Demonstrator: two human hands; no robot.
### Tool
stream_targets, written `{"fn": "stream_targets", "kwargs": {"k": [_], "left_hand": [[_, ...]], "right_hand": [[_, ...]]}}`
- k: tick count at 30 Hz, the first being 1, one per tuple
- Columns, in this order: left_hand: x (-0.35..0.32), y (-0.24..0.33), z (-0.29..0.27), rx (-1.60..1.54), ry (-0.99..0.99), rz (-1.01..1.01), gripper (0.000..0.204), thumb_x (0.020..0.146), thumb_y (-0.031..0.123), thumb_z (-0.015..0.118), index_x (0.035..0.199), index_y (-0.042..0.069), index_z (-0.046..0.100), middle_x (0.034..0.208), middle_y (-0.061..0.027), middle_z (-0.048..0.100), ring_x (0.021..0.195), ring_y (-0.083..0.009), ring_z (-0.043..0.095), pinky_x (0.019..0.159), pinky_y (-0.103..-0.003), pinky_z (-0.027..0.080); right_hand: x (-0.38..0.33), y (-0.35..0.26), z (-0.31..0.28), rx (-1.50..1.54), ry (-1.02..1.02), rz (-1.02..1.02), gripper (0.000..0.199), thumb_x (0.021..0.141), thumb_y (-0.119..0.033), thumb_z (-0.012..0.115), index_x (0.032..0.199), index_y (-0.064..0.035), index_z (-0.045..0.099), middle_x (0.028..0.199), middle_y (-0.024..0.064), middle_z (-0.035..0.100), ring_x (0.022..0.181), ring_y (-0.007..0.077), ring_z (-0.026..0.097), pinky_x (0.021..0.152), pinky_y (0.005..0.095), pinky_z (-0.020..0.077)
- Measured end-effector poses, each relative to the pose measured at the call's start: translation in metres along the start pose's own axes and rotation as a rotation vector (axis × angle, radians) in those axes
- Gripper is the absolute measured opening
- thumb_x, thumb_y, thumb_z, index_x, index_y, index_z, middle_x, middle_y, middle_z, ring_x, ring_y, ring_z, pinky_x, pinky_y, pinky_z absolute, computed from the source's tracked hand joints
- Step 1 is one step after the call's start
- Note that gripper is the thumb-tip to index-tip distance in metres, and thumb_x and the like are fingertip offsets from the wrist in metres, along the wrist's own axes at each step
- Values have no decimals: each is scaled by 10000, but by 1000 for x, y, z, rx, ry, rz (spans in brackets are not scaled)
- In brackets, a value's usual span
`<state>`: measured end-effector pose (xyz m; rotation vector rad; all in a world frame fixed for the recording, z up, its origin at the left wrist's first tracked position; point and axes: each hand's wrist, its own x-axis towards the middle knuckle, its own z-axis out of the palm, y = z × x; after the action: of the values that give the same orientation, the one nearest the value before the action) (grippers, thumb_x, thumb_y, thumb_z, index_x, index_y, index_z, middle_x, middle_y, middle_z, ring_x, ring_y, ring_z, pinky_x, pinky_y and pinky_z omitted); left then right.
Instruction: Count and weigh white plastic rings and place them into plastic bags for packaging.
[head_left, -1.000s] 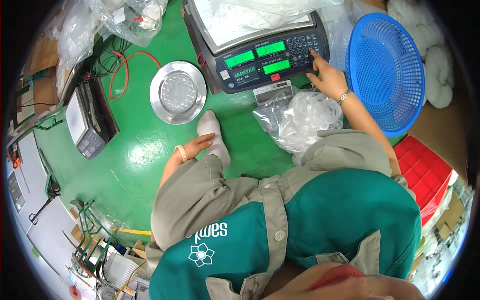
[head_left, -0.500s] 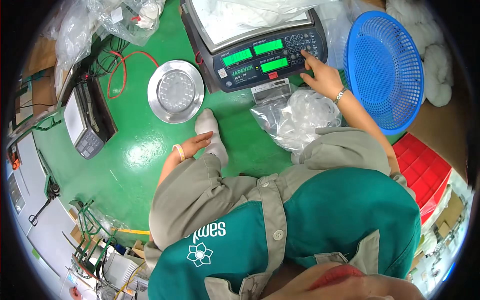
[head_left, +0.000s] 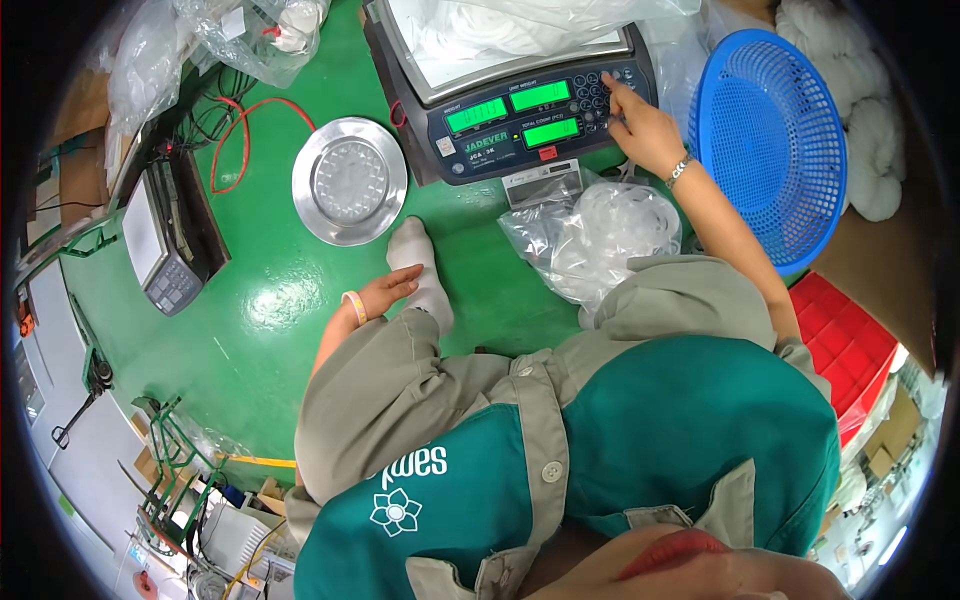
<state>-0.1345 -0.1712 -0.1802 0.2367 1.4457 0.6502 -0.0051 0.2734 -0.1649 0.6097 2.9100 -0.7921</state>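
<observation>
My right hand (head_left: 645, 128) reaches to the keypad of a black counting scale (head_left: 490, 160) with lit green displays. Its index finger is stretched onto the upper keys and the thumb stands apart; nothing is held. On the scale's pan rests a clear plastic bag (head_left: 530, 28) with whitish contents. Below that wrist, another clear bag (head_left: 605, 235) of translucent white rings lies in front of the scale. My left hand (head_left: 388, 292) hangs by my knee over my socked foot, fingers stretched out and holding nothing. Beyond it, a round metal dish (head_left: 312, 205) with clear pieces sits on the green floor.
A blue perforated basket (head_left: 825, 215) stands right of the scale, with white bundles (head_left: 875, 150) behind it. Below the basket is a red box (head_left: 845, 350). At left are a second scale (head_left: 150, 230), a red cable (head_left: 245, 140) and plastic bags (head_left: 255, 45).
My right index finger has moved up the keypad to a higher key. My left hand stays by the knee, and the displays look about the same.
</observation>
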Motion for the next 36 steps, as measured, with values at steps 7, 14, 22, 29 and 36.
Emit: {"fn": "stream_targets", "kwargs": {"k": [7,14,22,29,36], "left_hand": [[1,-1,0,40,14,-10,500,920,261,490,1353,52,354,1385,-74,381,1288,-186,320,1061,-314,247],[0,0,1,-2,-4,-2,511,917,282,495,1353,55,355,1391,-73,372,1292,-189,313,1061,-314,245],[-3,3,2,28,10,-8,523,915,294,497,1353,48,351,1388,-79,374,1291,-188,313,1061,-314,245],[-1,2,1,24,0,8,518,915,285,496,1352,45,353,1386,-81,376,1291,-191,314,1062,-315,245],[-1,1,2,9,4,15,502,917,261,490,1346,36,359,1385,-85,378,1291,-189,315,1064,-312,244]], "right_hand": [[-18,-1,10,-39,-41,-100,617,752,-100,519,1344,-168,359,863,16,562,713,245,591,646,360,466],[-34,-6,27,-29,-124,-77,641,740,-104,516,1354,-160,340,882,15,565,785,252,596,652,375,472],[-37,-14,16,11,-168,-59,590,740,-126,516,1314,-146,380,935,16,581,788,253,601,646,375,476],[-37,-12,17,28,-191,-42,571,742,-154,526,1299,-145,399,941,15,589,785,255,602,647,379,479],[-38,-9,22,13,-96,-94,571,739,-157,559,1289,-155,406,900,12,565,704,259,596,634,373,473]]}}
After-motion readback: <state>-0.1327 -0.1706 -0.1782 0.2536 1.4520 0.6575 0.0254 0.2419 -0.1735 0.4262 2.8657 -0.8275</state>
